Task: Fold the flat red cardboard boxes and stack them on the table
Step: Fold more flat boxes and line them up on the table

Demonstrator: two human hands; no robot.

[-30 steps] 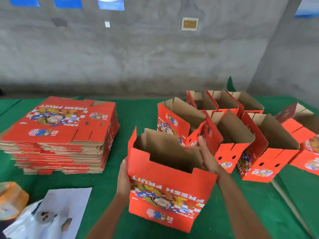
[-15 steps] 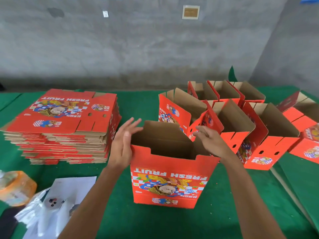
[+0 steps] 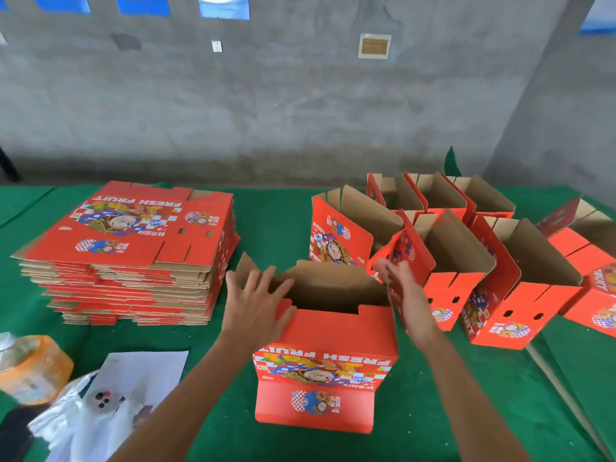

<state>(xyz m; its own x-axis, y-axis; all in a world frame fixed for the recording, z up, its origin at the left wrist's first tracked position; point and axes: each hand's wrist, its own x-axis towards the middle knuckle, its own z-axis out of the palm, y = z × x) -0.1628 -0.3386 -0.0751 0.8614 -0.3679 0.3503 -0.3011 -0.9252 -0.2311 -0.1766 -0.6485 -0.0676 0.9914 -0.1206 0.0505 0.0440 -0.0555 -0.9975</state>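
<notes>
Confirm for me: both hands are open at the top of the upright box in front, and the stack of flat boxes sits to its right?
Not quite. The head view shows the stack of flat boxes left of the upright box, not right. Left hand and right hand are indeed open at its top.

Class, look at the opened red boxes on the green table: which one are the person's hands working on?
The opened box nearest the camera, standing alone in front of the others. The left hand and right hand flank its open top.
</notes>
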